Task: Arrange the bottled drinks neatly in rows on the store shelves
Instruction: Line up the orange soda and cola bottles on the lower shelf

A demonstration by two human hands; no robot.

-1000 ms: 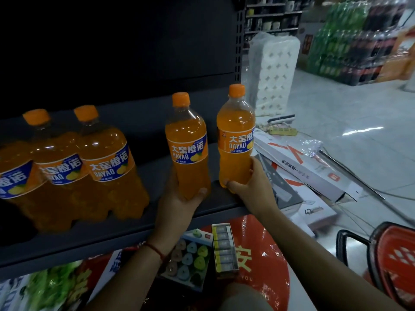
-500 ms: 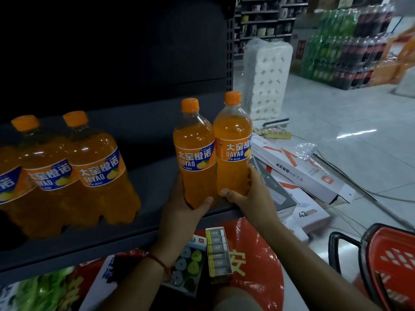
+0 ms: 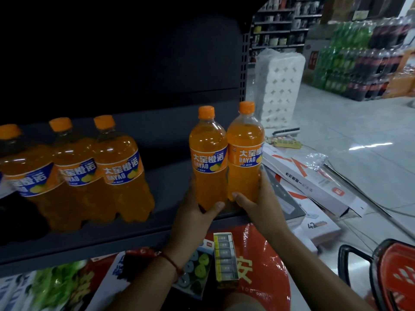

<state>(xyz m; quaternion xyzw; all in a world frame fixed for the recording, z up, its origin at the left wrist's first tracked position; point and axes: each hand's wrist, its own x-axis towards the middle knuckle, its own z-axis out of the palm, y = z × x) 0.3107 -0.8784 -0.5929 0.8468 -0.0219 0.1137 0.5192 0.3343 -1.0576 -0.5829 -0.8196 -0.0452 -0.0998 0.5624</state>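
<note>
Two orange soda bottles stand upright and side by side, touching, at the right end of the dark shelf [image 3: 170, 180]. My left hand [image 3: 193, 218] grips the base of the left bottle [image 3: 207, 162]. My right hand [image 3: 262, 205] grips the base of the right bottle [image 3: 244, 153]. Further left on the same shelf stands a row of three matching orange bottles [image 3: 119, 173], apart from the pair by a wide gap. All labels face me.
Flat cardboard boxes [image 3: 314, 182] lie on the floor right of the shelf end. A red shopping basket [image 3: 395, 274] sits at bottom right. Small goods and a red bag [image 3: 265, 272] lie below the shelf. A toilet paper pack [image 3: 278, 90] and stacked drink cases [image 3: 359, 59] stand beyond.
The two bottles in my hands have come together from a hand's width apart and now touch. The view has shifted a little, showing a third bottle at the left.
</note>
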